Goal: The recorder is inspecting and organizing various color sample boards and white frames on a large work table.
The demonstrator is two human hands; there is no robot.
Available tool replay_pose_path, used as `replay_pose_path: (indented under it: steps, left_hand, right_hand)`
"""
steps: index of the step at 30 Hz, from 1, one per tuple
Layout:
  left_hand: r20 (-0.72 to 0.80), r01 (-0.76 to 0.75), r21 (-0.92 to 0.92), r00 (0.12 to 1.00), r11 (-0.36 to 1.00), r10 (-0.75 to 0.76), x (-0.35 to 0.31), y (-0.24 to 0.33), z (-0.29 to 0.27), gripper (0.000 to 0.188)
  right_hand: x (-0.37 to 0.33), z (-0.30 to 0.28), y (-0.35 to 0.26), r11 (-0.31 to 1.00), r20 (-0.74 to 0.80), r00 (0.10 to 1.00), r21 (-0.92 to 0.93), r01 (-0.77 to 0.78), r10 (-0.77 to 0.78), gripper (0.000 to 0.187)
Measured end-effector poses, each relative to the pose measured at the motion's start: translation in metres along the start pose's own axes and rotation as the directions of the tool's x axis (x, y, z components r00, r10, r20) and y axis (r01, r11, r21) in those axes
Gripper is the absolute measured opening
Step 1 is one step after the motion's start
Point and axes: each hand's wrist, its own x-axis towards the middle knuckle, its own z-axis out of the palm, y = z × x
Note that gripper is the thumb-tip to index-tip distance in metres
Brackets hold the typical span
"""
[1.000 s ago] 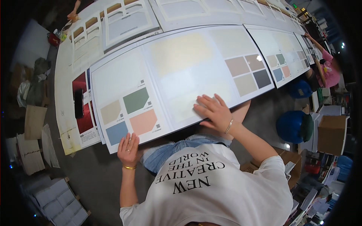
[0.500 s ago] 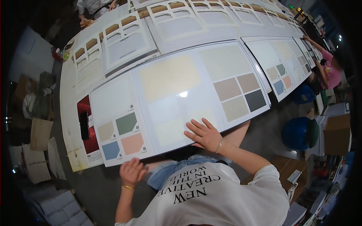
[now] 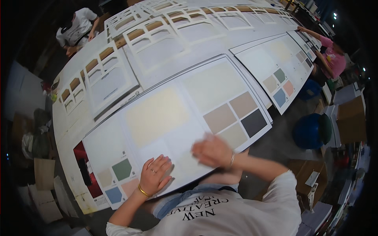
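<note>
A large white color sample board (image 3: pixel 167 135) lies spread across the near edge of the table, with cream, pale, brown, beige and black swatches. Green, blue and pink swatches with cut corners sit at its left end. My left hand (image 3: pixel 156 175) rests on the lower middle of the board, right of the pink swatch (image 3: pixel 130 187), fingers stretched and holding nothing. Over the board, just left of the beige swatch (image 3: pixel 233 137), is my right hand (image 3: pixel 212 151). Motion smears its fingers, so their pose is unclear.
A second sample board (image 3: pixel 271 65) lies to the right, where a person in pink (image 3: pixel 334 59) works. White cut-out frames (image 3: pixel 157 43) line the table's far part. Another person (image 3: pixel 80 27) is at far left. A dark phone (image 3: pixel 84 172) lies left; a blue drum (image 3: pixel 309 131) stands right.
My left hand has moved from the board's near edge up onto its surface. My right hand, flat on the board before, is now blurred in motion. The view has shifted.
</note>
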Motion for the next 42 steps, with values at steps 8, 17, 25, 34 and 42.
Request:
replay_pose_path:
  steps: [8,17,25,34,42]
  left_hand:
    - [0.155,0.201,0.046,0.966,0.979,-0.206,0.002,-0.007,0.02,0.066]
    - [0.204,0.258,0.04,0.944,0.965,-0.261,-0.009,-0.007,0.027,0.055]
    - [0.198,0.266,-0.063,0.948,0.962,-0.249,-0.014,-0.01,0.031,0.068]
    - [0.178,0.24,-0.024,0.956,0.971,-0.232,-0.016,-0.011,0.032,0.064]
    - [0.177,0.243,-0.042,0.957,0.969,-0.232,-0.012,-0.01,0.034,0.063]
  right_hand:
    - [0.162,-0.131,0.281,0.586,-0.035,0.94,-0.774,-0.241,0.34,0.01]
    - [0.252,-0.11,0.412,0.264,0.083,0.767,-0.958,-0.115,0.636,0.023]
    - [0.268,-0.123,0.416,0.319,0.33,0.701,-0.935,0.153,0.633,0.015]
    - [0.252,-0.129,0.389,0.397,0.213,0.726,-0.914,-0.088,0.653,0.031]
    - [0.241,-0.142,0.405,0.346,0.175,0.764,-0.936,-0.066,0.621,0.029]
